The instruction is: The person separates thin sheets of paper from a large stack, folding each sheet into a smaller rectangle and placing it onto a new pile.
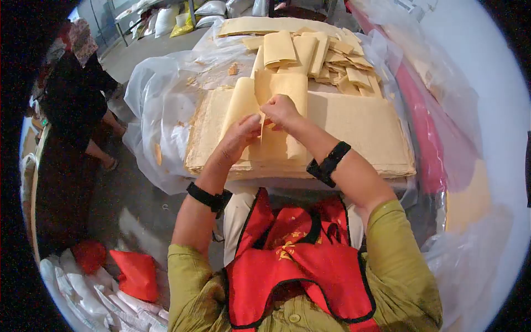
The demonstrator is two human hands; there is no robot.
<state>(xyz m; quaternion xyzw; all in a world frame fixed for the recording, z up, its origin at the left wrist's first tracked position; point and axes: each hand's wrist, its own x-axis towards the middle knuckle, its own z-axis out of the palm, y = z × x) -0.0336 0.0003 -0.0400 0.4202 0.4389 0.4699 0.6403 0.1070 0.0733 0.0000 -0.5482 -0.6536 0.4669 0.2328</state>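
A beige sheet (287, 91) stands partly folded on a wide stack of similar sheets (354, 130) in front of me. My left hand (244, 133) pinches the sheet's raised edge from the left. From the right, my right hand (281, 110) grips the same edge with closed fingers, just above and beside my left hand. Beyond my hands, folded pieces (280, 48) lie on a heap of smaller beige pieces (345, 61) at the back of the stack.
Clear plastic sheeting (160, 105) surrounds the stack. A person in dark clothes (74, 91) stands at the left. White sacks (83, 288) with a red cloth (134, 275) lie lower left. A pink-red covered edge (423, 133) runs along the right.
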